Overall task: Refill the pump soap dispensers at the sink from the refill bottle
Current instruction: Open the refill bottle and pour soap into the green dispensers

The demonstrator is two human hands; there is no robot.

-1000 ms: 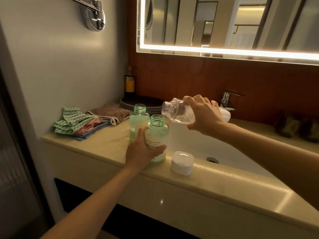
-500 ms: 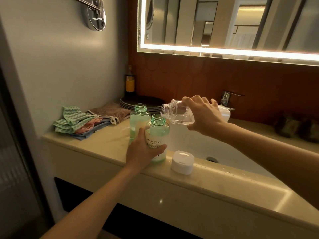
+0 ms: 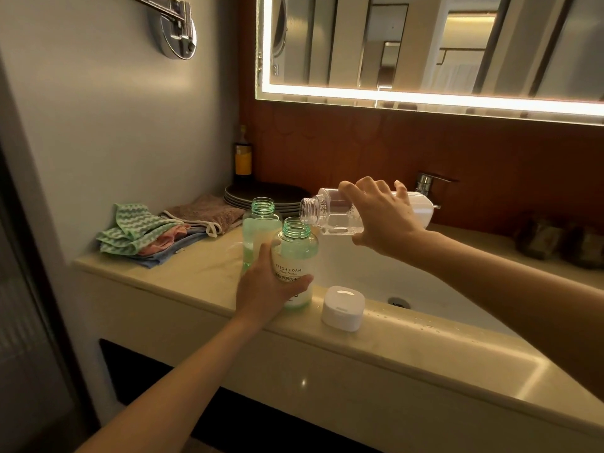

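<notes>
Right hand (image 3: pixel 382 220): grips tipped refill bottle (image 3: pixel 328 214), little clear liquid.
Left hand (image 3: pixel 264 289): grips open green dispenser (image 3: pixel 295 248).
Second dispenser (image 3: pixel 258 223): 11 o'clock.

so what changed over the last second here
The right hand has eased the clear plastic refill bottle slightly down and left, its open mouth now nearer the neck of the front green-tinted dispenser bottle. Nothing was taken or let go. The left hand still grips that dispenser; the rear green bottle and the white square cap have not moved.
</notes>
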